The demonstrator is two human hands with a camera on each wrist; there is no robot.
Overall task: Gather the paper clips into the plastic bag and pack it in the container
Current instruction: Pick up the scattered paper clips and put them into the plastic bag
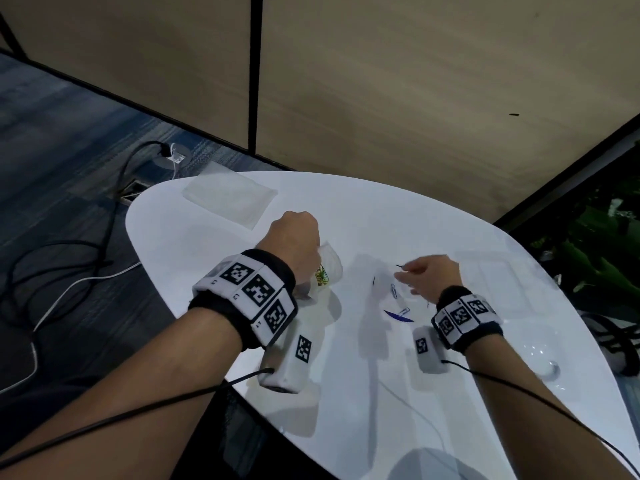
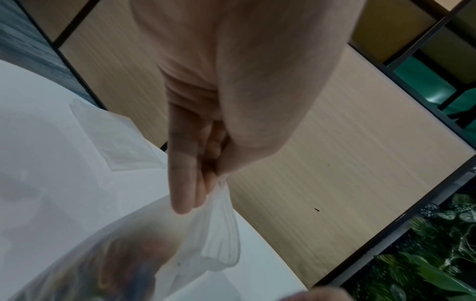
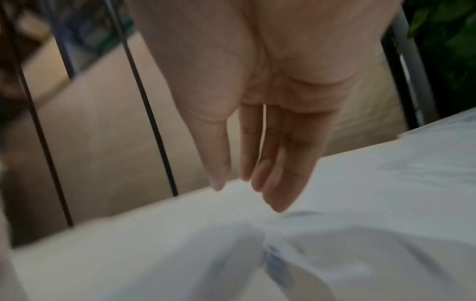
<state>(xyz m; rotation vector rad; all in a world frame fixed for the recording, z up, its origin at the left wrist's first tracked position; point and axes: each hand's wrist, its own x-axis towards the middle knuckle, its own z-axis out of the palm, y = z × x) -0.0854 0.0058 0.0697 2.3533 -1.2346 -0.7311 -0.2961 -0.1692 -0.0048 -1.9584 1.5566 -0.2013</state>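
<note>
My left hand (image 1: 298,233) grips the gathered top of a clear plastic bag (image 1: 327,266), held just above the white table (image 1: 398,209). Coloured paper clips (image 1: 322,276) show through the bag. In the left wrist view the fingers (image 2: 185,183) pinch the bag's bunched neck (image 2: 219,224). My right hand (image 1: 405,273) hovers low over loose clips, fingers straight and holding nothing (image 3: 239,183). A dark clip (image 1: 400,266) lies at its fingertips. Two blue clips (image 1: 394,291) (image 1: 403,311) lie below it. A clear container (image 1: 498,282) sits faintly visible right of the right hand.
A flat translucent plastic piece (image 1: 230,199) lies at the table's far left. A dark blue sliver (image 1: 398,317) lies beside the lower blue clip. Cables (image 1: 69,268) trail over the floor on the left. Plants (image 1: 595,244) stand beyond the table's right edge.
</note>
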